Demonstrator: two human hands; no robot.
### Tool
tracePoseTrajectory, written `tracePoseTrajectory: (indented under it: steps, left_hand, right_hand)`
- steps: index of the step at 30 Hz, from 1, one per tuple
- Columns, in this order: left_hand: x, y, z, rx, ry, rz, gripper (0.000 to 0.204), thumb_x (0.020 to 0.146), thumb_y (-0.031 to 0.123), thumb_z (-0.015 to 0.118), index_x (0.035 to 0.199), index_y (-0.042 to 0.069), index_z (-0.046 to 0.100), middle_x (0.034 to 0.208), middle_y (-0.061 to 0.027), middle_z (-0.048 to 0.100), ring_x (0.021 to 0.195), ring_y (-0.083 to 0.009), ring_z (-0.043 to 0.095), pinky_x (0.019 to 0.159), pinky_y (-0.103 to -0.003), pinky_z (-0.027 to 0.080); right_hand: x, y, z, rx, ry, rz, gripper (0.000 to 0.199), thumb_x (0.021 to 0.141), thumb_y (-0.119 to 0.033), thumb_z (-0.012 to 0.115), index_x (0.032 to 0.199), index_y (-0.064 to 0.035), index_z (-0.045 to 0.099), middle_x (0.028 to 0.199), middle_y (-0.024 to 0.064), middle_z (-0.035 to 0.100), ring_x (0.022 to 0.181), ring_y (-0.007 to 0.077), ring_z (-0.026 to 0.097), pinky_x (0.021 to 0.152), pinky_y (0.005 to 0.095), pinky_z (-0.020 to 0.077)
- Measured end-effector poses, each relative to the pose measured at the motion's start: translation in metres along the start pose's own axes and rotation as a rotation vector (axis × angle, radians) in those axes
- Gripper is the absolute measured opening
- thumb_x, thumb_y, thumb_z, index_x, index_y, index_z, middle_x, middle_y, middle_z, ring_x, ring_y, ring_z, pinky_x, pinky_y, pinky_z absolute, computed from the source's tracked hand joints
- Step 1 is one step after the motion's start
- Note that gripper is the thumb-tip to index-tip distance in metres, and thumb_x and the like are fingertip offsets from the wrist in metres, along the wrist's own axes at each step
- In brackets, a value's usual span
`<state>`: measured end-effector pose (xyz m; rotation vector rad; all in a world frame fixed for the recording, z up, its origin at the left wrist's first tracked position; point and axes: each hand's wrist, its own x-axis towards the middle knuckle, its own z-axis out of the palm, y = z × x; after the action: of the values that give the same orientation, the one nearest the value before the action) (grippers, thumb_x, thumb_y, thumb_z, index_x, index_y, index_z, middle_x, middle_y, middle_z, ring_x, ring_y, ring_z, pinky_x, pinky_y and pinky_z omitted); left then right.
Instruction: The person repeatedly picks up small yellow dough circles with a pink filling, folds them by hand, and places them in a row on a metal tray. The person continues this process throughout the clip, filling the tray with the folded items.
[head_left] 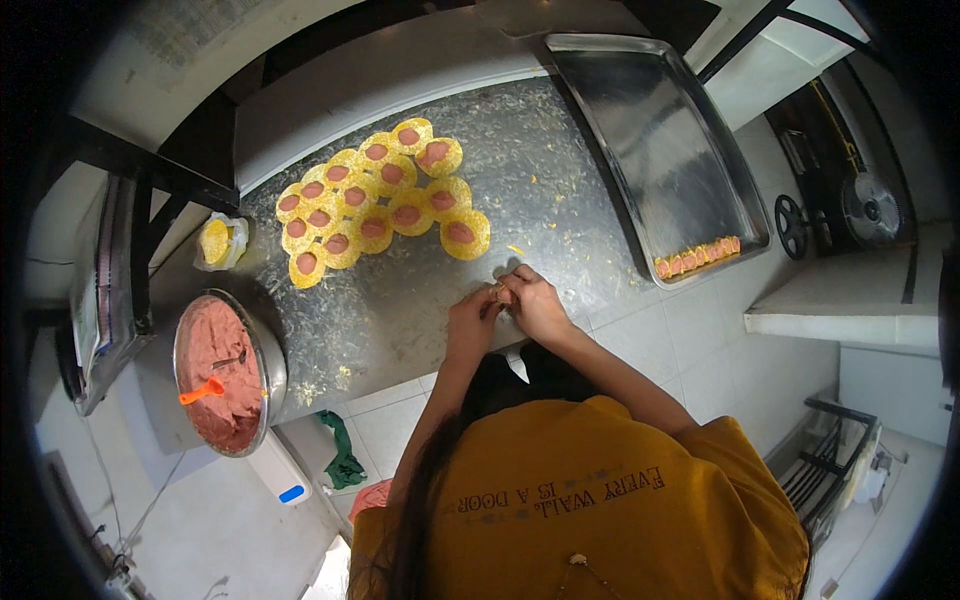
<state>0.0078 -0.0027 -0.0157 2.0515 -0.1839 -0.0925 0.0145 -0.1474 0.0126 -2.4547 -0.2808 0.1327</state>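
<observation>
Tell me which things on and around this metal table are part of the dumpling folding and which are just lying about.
In use: left hand and right hand pinching one dumpling; filled yellow wrappers; bowl of pink filling; tray with folded dumplings; stack of spare wrappers.

Lying about: green cloth; fan.

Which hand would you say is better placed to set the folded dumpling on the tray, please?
Probably the right hand: it lies on the side nearer the tray, which stands to the right. Both hands now pinch the dumpling; the left hand would have to cross over.
</observation>
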Motion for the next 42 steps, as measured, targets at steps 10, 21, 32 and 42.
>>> tracePoseTrajectory:
  steps: [10, 21, 32, 42]
  left_hand:
    - [0.032, -0.041, -0.029, 0.243, 0.350, -0.018, 0.019, 0.076, 0.009, 0.060, 0.093, 0.001, 0.062, 0.080, -0.0124, 0.064, 0.071, -0.0230, 0.063, 0.066, -0.033, 0.049]
    - [0.064, 0.001, -0.005, 0.465, 0.439, -0.259, 0.015, 0.069, 0.005, 0.070, 0.078, 0.001, 0.058, 0.070, -0.0125, 0.060, 0.062, -0.0270, 0.057, 0.060, -0.038, 0.046]
    - [0.066, 0.007, 0.010, 0.519, 0.492, -0.315, 0.012, 0.073, 0.007, 0.066, 0.080, -0.001, 0.059, 0.075, -0.0152, 0.065, 0.067, -0.0295, 0.062, 0.062, -0.039, 0.047]
    - [0.067, 0.005, 0.013, 0.600, 0.500, -0.372, 0.015, 0.075, 0.012, 0.067, 0.081, 0.000, 0.060, 0.076, -0.0147, 0.064, 0.068, -0.0306, 0.061, 0.063, -0.040, 0.046]
  right_hand:
    - [-0.007, 0.054, -0.074, 0.148, 0.109, -0.025, 0.033, 0.063, 0.003, 0.062, 0.096, -0.0052, 0.064, 0.103, 0.0143, 0.059, 0.095, 0.0328, 0.056, 0.081, 0.0365, 0.0476]
    - [-0.089, 0.327, -0.332, -0.411, 0.139, 0.362, 0.025, 0.062, -0.006, 0.066, 0.086, -0.0085, 0.068, 0.089, 0.0102, 0.063, 0.081, 0.0291, 0.063, 0.071, 0.0372, 0.0500]
    - [-0.097, 0.365, -0.324, -0.122, -0.143, 0.207, 0.029, 0.069, -0.007, 0.058, 0.097, -0.0025, 0.066, 0.099, 0.0156, 0.061, 0.092, 0.0311, 0.059, 0.081, 0.0346, 0.0466]
    - [-0.098, 0.356, -0.333, -0.088, -0.217, 0.192, 0.036, 0.070, -0.008, 0.057, 0.105, -0.0003, 0.063, 0.100, 0.0173, 0.057, 0.092, 0.0321, 0.057, 0.080, 0.0345, 0.0463]
